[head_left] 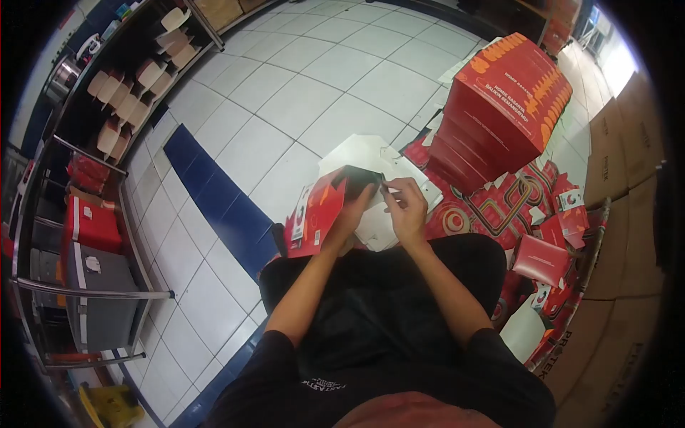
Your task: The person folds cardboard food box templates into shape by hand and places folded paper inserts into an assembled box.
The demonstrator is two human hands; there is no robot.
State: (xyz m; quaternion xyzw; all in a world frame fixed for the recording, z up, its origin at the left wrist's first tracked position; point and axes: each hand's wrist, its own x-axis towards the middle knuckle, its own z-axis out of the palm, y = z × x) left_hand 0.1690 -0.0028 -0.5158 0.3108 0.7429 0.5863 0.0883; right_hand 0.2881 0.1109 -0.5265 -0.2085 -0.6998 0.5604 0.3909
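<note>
A partly folded red carton (320,217) with a white inside (372,221) lies over my lap, its white flaps spread out. My left hand (355,212) reaches into the carton beside its red side panel, and its fingertips are partly hidden there. My right hand (407,203) is closed in a pinch at the carton's upper edge, by a dark part of it. To the right of my hands stands a tall stack of red printed cartons (492,114) on a red patterned mat (510,200).
Red folded boxes (542,258) and loose pieces lie on the mat at the right. Brown cardboard boxes (617,214) line the right side. A metal rack (93,289) with paper trays (128,107) and a grey bin (107,296) stands at the left. The floor is white tile (285,85).
</note>
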